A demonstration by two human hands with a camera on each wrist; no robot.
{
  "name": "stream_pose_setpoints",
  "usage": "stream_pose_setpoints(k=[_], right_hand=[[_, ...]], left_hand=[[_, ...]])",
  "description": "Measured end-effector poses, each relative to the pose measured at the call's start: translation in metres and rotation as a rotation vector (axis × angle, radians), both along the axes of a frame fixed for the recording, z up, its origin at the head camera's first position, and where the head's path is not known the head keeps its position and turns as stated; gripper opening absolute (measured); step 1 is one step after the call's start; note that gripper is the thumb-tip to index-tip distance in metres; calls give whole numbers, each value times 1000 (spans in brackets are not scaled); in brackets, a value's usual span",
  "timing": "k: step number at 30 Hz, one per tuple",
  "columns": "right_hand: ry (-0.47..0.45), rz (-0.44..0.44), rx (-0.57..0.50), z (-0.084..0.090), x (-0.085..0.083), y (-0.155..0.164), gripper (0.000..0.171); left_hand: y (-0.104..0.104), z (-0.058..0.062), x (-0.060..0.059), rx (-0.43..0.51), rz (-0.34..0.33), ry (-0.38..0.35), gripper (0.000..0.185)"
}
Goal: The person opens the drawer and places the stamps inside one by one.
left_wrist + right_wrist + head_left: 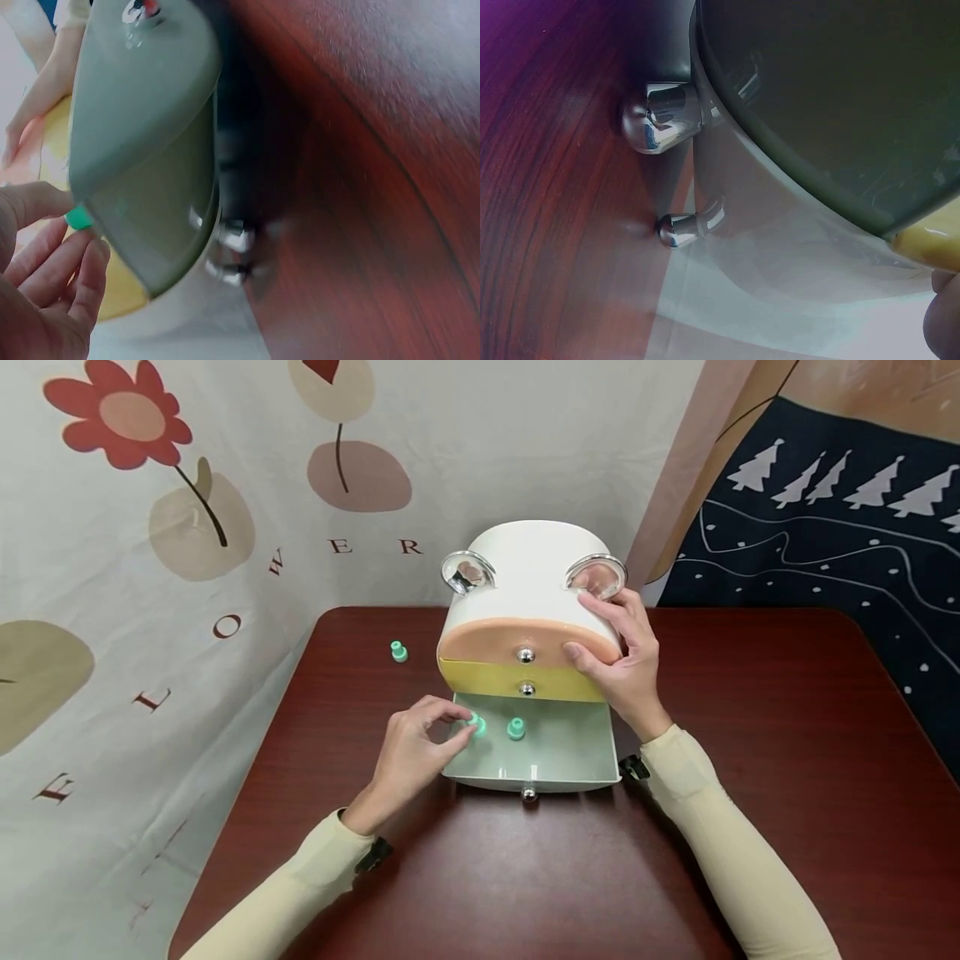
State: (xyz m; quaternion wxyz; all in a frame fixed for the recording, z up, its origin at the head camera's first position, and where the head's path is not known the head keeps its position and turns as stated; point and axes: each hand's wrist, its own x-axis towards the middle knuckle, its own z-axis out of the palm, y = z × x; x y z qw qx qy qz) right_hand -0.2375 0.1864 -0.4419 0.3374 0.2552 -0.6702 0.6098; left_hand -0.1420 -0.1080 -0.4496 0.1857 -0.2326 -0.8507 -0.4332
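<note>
Head view: left fingers (450,727) pinch green stopper (477,724).

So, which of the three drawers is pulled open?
The pale green bottom drawer; the peach drawer and yellow drawer above it are closed.

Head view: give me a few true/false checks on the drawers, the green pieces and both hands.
1. The bottom drawer is pulled out. True.
2. The left hand pinches a green piece over the open drawer. True.
3. The right hand lies flat on the table. False: it rests against the right side of the drawer box, fingers on the pink top drawer.
4. All green pieces are in the drawer. False: one stands on the table left of the box; another sits in the drawer.
5. The yellow middle drawer is open. False: it is closed.
</note>
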Motion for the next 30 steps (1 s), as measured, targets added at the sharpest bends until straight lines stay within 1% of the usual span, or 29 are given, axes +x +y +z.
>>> stream_pose_setpoints(k=[2, 5, 7, 11, 15, 20, 23, 27, 30], right_hand=[[1, 0, 0, 0, 0, 0, 78], [1, -1, 1, 1, -1, 0, 78], [1, -1, 3, 1, -1, 0, 78], [7, -9, 1, 0, -2, -1, 77], [6, -15, 0, -1, -2, 0, 77], [12, -5, -2, 0, -2, -1, 78], [19, -9, -3, 0, -3, 0, 78], [20, -17, 1, -1, -3, 0, 78], [18, -13, -2, -2, -2, 0, 79]], left_hand=[[7, -3, -2, -21, -48, -14, 16], [17, -7, -5, -54, -101, -38, 15], [22, -7, -6, -71, -124, -54, 14], [30, -7, -8, -115, -148, -91, 15], [35, -9, -9, -185, -154, -117, 16], [42, -7, -9, -318, -133, -90, 17], [47, -5, -9, -379, -136, -82, 18], [54, -4, -9, -415, -143, -93, 18], [58, -5, -8, -423, -142, -118, 17]])
